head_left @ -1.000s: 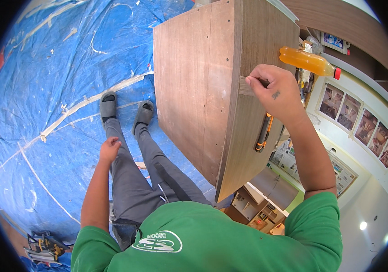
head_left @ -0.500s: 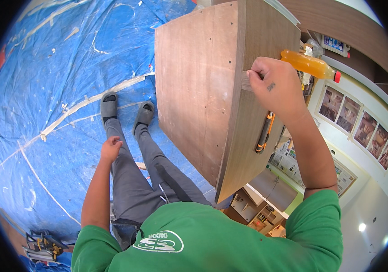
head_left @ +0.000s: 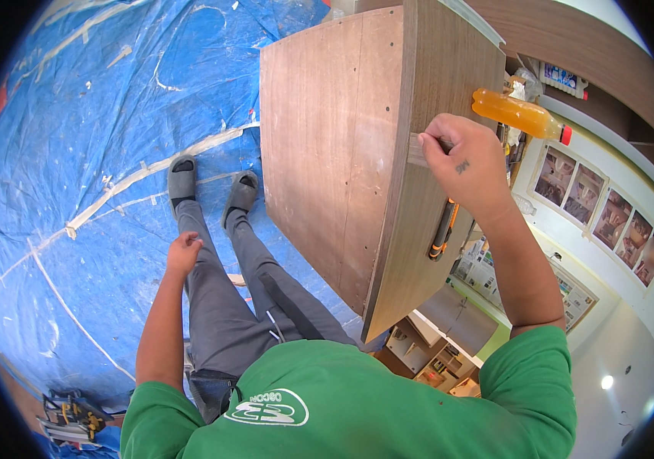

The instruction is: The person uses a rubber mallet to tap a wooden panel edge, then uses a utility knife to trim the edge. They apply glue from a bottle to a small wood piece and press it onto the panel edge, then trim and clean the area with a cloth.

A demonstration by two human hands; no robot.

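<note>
My right hand [head_left: 464,157] is over the wood-grained top [head_left: 449,84] of a cabinet, near its left edge. Thumb and fingers are pinched on a small wood-grained strip [head_left: 417,150] lying at that edge; the rest of it is hidden under the hand. Just nearer to me, an orange-and-black utility knife [head_left: 444,231] lies on the top. Beyond the hand a bottle of orange liquid with a red cap [head_left: 522,115] lies or stands on the top. My left hand [head_left: 185,251] hangs beside my leg, fingers curled; whether it holds anything is hidden.
The cabinet's side panel [head_left: 327,153] with screw heads faces left. A taped blue sheet [head_left: 82,153] covers the floor. Tools [head_left: 74,417] lie at lower left. Printed photos [head_left: 583,191] hang at right, near a shelf with a white jug [head_left: 564,79].
My right hand has moved a little toward me along the cabinet's edge, with the small strip in its pinch. My left hand has stayed almost in place.
</note>
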